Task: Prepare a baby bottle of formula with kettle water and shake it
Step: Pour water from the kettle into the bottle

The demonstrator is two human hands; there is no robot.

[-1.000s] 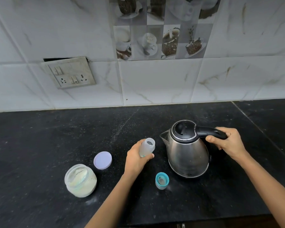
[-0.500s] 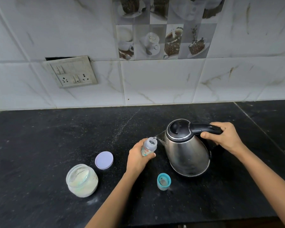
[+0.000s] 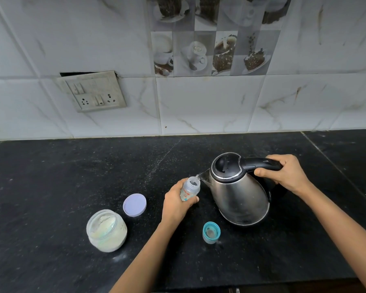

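Water (image 3: 197, 177) trickles from the spout of the rounded stainless-steel kettle with the black lid and handle (image 3: 239, 195), which is tipped toward its spout above the black stone worktop (image 3: 72, 176). The right hand (image 3: 283, 174) is wrapped tight round the kettle's handle, fingers curled over the top and thumb underneath.

The small clear plastic baby bottle with printed markings (image 3: 190, 188) is right at the kettle's spout, its open mouth just under the lip. The left hand (image 3: 178, 203) grips the bottle's lower body, fingers and thumb curled round it, so only the neck and shoulder stand clear above the hand.

In front of the kettle, near its base, a teal screw cap with its teat (image 3: 211, 232) stands on the worktop, apart from both hands. Farther out on the kettle's spout side, past the left hand, a pale lilac round lid (image 3: 134, 205) lies flat. Just beside the lid stands an open clear jar of off-white powder (image 3: 106, 230).
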